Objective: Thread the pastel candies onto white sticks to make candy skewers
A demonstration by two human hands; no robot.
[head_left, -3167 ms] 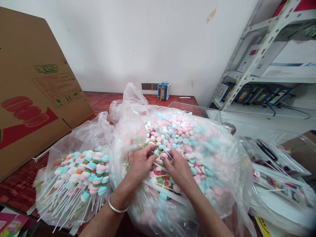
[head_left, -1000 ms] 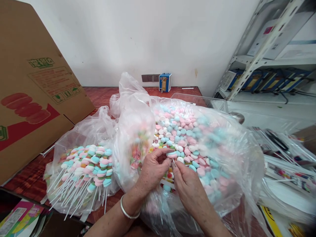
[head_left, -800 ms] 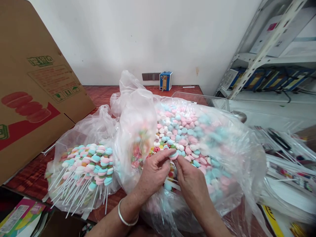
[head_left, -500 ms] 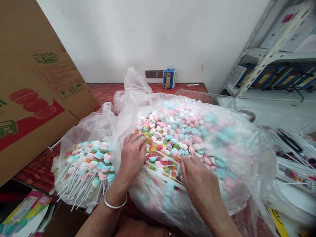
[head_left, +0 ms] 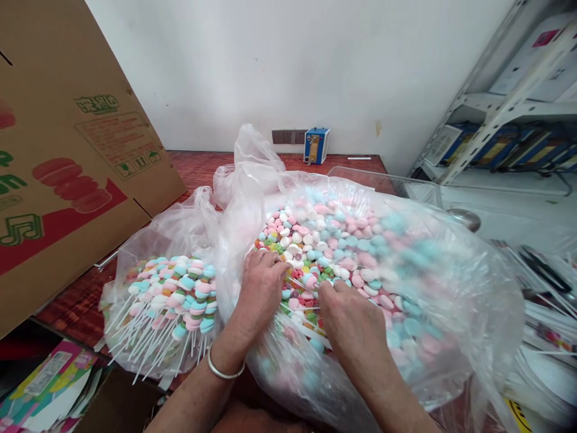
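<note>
In the head view, the hands are now apart, where just under a second ago they met around a pink-and-blue candy. The left hand (head_left: 264, 288) dips its fingers among small ring candies (head_left: 311, 302); half a second ago it lay farther left. Its fingertips are hidden, so whether it grasps anything cannot be told. The right hand (head_left: 351, 322) has thumb and fingers drawn tightly together, holding what looks like a thin white stick (head_left: 296, 282) that points left over the open bag (head_left: 487, 300). Pink, blue and white candies (head_left: 360, 243) fill that bag. The smaller bag (head_left: 175, 225) at left, with its stacked candies on sticks (head_left: 180, 288), stays in place beside it.

Both bags rest on a reddish-brown table (head_left: 74, 307). A printed cardboard box (head_left: 106, 150) stands at far left, and colourful packaging (head_left: 45, 385) lies at near left, below the table edge. At the far side, a blue-and-white device (head_left: 317, 146) sits by dark sockets (head_left: 288, 136) on a white wall (head_left: 225, 66). White metal shelving (head_left: 491, 132) rises at far right.
</note>
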